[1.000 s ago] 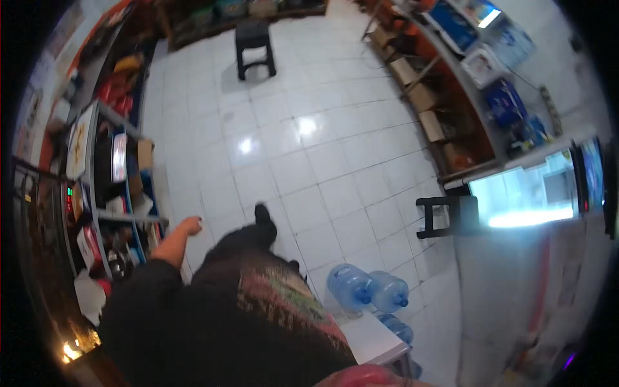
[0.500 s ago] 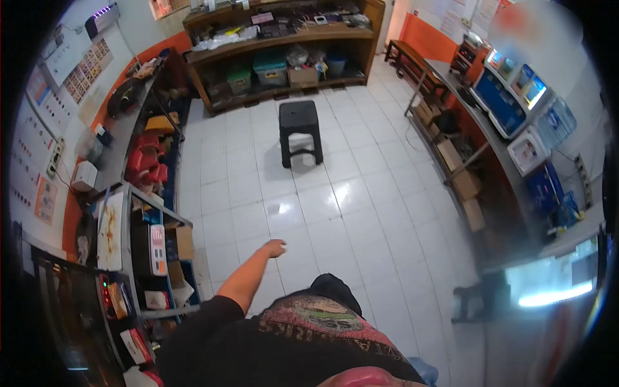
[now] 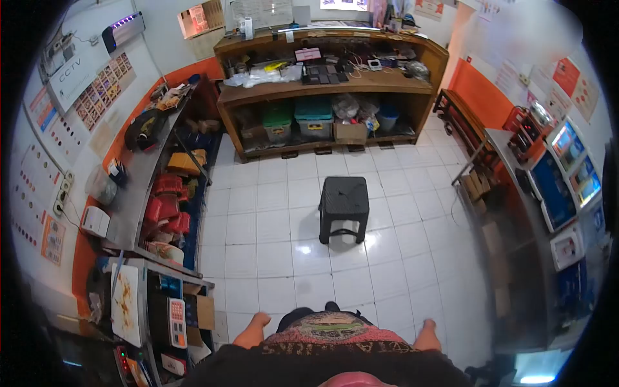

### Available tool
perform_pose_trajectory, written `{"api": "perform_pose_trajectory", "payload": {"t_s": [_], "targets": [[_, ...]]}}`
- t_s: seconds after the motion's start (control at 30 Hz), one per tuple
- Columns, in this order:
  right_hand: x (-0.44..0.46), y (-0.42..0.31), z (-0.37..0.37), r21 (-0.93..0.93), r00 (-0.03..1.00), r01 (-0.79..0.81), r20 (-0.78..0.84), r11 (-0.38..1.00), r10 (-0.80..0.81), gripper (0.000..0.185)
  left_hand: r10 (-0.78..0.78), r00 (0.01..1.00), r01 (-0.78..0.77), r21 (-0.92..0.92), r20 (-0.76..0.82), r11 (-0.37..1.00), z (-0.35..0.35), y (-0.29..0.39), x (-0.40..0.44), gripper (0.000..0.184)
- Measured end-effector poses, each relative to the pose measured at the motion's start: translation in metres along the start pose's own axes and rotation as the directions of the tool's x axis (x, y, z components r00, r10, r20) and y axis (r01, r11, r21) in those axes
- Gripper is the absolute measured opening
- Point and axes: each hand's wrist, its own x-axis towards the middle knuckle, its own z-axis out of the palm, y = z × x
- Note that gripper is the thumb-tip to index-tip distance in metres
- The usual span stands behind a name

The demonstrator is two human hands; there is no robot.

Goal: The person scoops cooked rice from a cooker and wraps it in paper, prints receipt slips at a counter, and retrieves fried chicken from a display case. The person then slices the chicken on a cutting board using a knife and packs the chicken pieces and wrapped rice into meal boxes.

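Observation:
My left hand point(image 3: 259, 320) hangs low beside my body, small in the view, with its fingers not made out. On the other side, my right hand point(image 3: 427, 326) also hangs down, its fingers too indistinct to read. Neither hand visibly touches anything. Ahead of me a black plastic stool point(image 3: 345, 197) stands upright on the white tiled floor point(image 3: 277, 242), well beyond the reach of both hands. A digital scale point(image 3: 177, 322) sits on a shelf to the left, apart from my left hand.
A wooden counter point(image 3: 335, 93) with phones and bins spans the far side. Along the left wall runs a metal table point(image 3: 151, 168) with red bags point(image 3: 169, 206) beneath. At right are another metal table point(image 3: 516, 177), a wooden bench point(image 3: 464, 126) and cardboard boxes.
My view has tilted up and turned left, so the counter and stool appear lower and farther right. My left hand has drawn back toward my body, and my right hand has come into view.

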Motion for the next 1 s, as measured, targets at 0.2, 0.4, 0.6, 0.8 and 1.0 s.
{"api": "perform_pose_trajectory", "payload": {"t_s": [0.2,0.4,0.6,0.8,1.0], "targets": [[-0.195,-0.349,0.359,-0.079,0.577,0.788,0.441,0.611,-0.687,0.033,-0.243,0.934,0.351,-0.543,0.263,0.763,-0.03,-0.078,-0.005,0.032],[-0.445,-0.537,0.542,0.195,0.387,0.685,0.719,0.702,-0.577,0.037,-0.233,0.959,0.282,-0.655,0.163,0.701,-0.155,-0.137,0.117,0.029],[-0.488,-0.661,0.63,0.027,0.434,0.722,0.761,0.691,-0.483,0.041,-0.02,0.998,0.003,-0.256,-0.066,0.967,-0.349,-0.22,0.286,0.027],[-0.424,-0.832,0.748,0.014,0.414,0.893,0.365,0.45,-0.834,0.043,-0.381,0.858,-0.123,-0.857,-0.345,0.5,-0.62,-0.307,0.417,0.035],[-0.415,-1.109,0.881,0.041,0.209,0.976,0.119,0.215,-0.971,0.056,-0.385,0.772,-0.249,-0.797,-0.506,0.55,-0.809,-0.345,0.546,0.033]]}}
